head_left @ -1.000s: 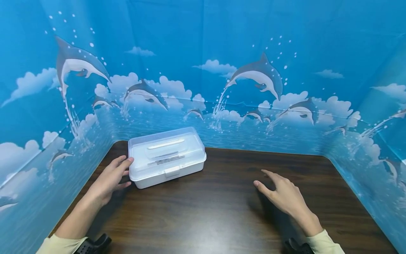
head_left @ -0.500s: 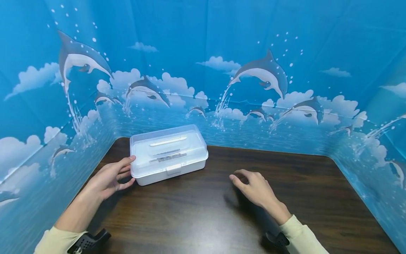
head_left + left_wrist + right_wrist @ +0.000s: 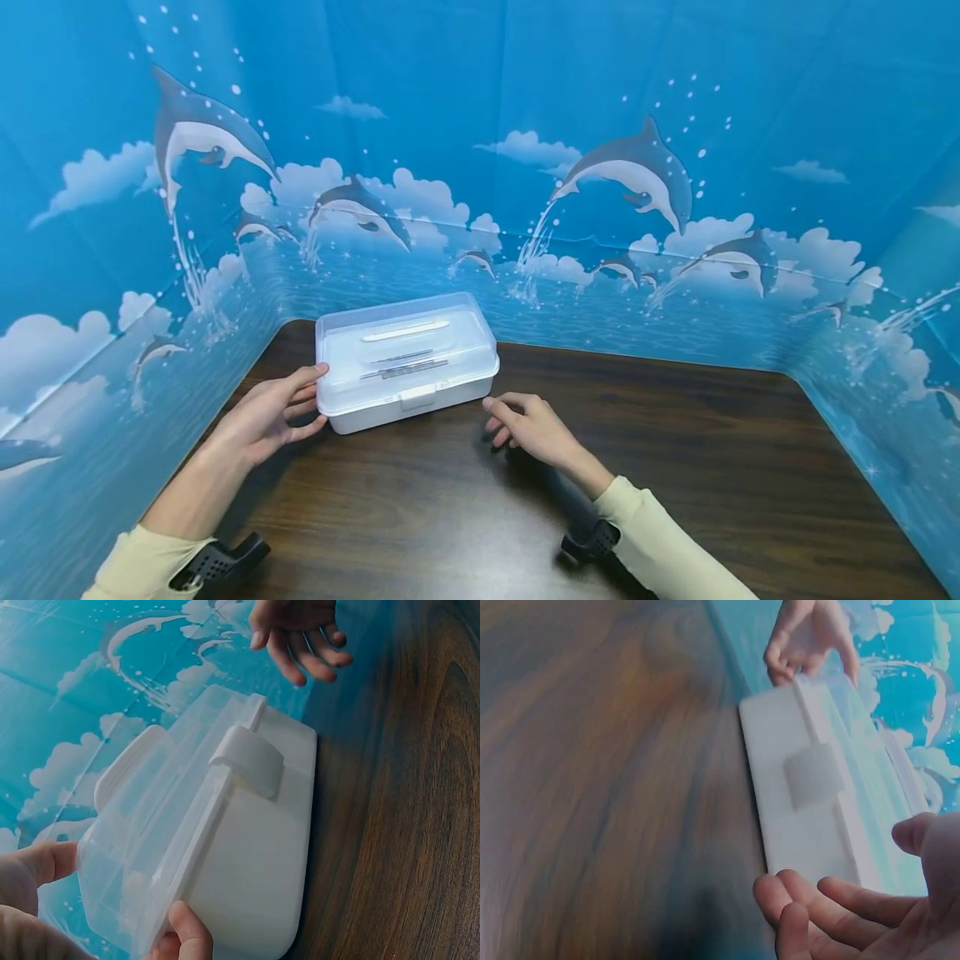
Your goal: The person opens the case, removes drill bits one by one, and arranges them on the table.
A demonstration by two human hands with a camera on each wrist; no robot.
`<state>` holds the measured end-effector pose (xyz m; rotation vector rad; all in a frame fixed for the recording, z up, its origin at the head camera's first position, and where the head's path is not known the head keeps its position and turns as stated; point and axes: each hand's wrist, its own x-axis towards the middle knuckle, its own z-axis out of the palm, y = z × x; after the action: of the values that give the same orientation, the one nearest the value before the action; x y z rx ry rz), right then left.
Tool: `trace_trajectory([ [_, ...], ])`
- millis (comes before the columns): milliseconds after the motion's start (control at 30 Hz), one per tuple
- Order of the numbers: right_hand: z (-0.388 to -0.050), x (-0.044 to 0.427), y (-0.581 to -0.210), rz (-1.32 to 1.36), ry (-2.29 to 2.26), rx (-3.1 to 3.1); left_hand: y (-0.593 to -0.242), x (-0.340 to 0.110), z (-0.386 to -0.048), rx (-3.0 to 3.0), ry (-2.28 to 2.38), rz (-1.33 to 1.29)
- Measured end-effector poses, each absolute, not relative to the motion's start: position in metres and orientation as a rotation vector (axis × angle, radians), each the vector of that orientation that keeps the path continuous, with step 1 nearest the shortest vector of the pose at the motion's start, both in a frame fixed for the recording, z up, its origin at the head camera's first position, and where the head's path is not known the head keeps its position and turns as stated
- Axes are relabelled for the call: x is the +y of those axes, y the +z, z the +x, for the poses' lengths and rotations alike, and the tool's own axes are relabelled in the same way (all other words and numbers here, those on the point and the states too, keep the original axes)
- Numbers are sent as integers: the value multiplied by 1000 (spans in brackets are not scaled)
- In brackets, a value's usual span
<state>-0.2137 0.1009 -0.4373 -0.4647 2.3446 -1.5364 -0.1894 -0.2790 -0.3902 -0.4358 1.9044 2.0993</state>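
- Since the earlier frame, the right hand (image 3: 528, 427) has come from the right part of the bench (image 3: 637, 467) to the front right corner of the white box (image 3: 378, 419).
- The box stands at the far left of the bench, near the printed cloth (image 3: 480, 125), with its lid (image 3: 405, 350) down.
- The left hand (image 3: 258, 417) grips the box's left end, thumb at the lid, fingers about the rim.
- The right hand holds nothing, its fingers loosely bent; whether it touches the box, I cannot tell.
- I judge the box to be light, of stiff plastic, smooth and a little slippery; the thin clear lid may flex.
- Better to hold both ends low on the body, and to press the front latch (image 3: 417, 397) gently.
- Through the lid, some slim dark things (image 3: 405, 369) show.
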Motion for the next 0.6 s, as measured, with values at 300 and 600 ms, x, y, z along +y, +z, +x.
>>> trace_trajectory([
  [300, -218, 50, -445, -243, -1774, 1841, -390, -282, -188, 1915, 2092, -430],
  [600, -220, 19, -451, -157, -1881, 1638, -392, -280, -189, 1918, 2097, -417],
])
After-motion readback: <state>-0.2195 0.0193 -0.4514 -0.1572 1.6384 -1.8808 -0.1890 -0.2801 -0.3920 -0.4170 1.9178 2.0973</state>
